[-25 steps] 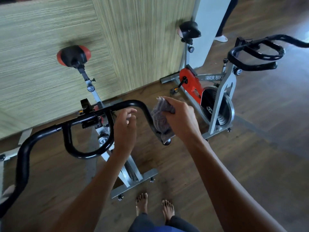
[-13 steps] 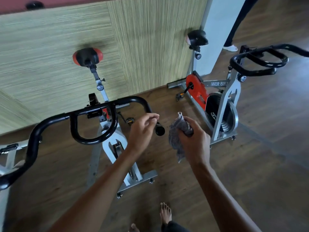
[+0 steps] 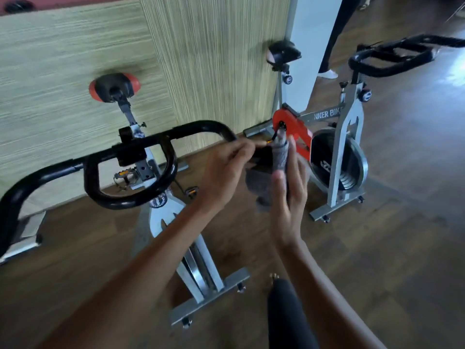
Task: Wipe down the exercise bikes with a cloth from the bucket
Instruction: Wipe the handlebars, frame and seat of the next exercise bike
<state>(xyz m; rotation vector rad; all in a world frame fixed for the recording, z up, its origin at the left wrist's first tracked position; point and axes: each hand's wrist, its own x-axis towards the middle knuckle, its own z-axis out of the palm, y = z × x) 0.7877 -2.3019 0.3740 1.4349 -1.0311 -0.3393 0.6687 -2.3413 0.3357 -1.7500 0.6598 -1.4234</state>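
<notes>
A person holds a gray cloth [image 3: 279,157] in front of the black handlebar [image 3: 201,127] of the nearer exercise bike [image 3: 161,217]. The right hand [image 3: 289,192] grasps the cloth, thumb pressing it against nearly straight fingers. The left hand [image 3: 224,170] reaches in with fingertips bunched at the cloth's edge; motion blur hides whether they pinch it. A second bike [image 3: 352,137] stands near on the wooden floor [image 3: 390,248].

A single wide-angle view from the person's head faces forward and down. The near bike's handlebar [image 3: 125,201] sits close under the lens, left of centre. A second bike [image 3: 337,167] stands farther right, against the far wall [image 3: 75,46]. The wooden floor [image 3: 390,235] and a bare foot [image 3: 274,276] fill the near edge.
</notes>
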